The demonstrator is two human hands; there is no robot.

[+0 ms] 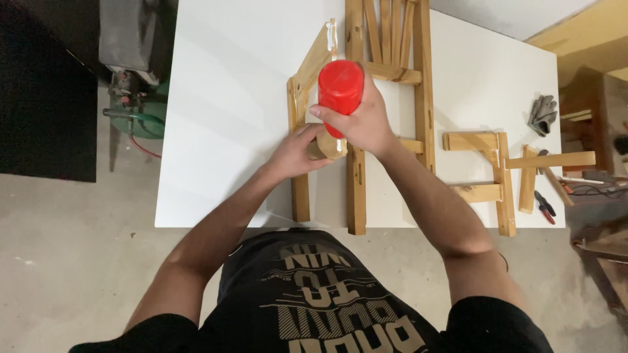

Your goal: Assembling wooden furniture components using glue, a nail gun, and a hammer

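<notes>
A: Bottle, red plastic, tipped nozzle-down over a small wooden piece near the middle of the white table. Right hand is wrapped around its lower body, fingers closed tight on it.

B: Left hand?

A: Left hand pinches the small wooden piece from the side and steadies it under the nozzle. The two hands are nearly touching.

B: Handling estimate?

A: Bottle looks light with a squeezable wall; probably smooth, so a full wrap mid-body seems the safest hold. The wooden piece looks stiff and light; best taken by its side faces, away from the spot under the nozzle.

B: Surroundings?

A: Slatted wooden frame lies flat beneath and beyond the hands, running toward the far table edge. Right of it, a smaller wooden frame and a loose wooden cross. Grey glove near the far right corner; pliers at the right edge. Green machine on the floor, left of the table.
</notes>
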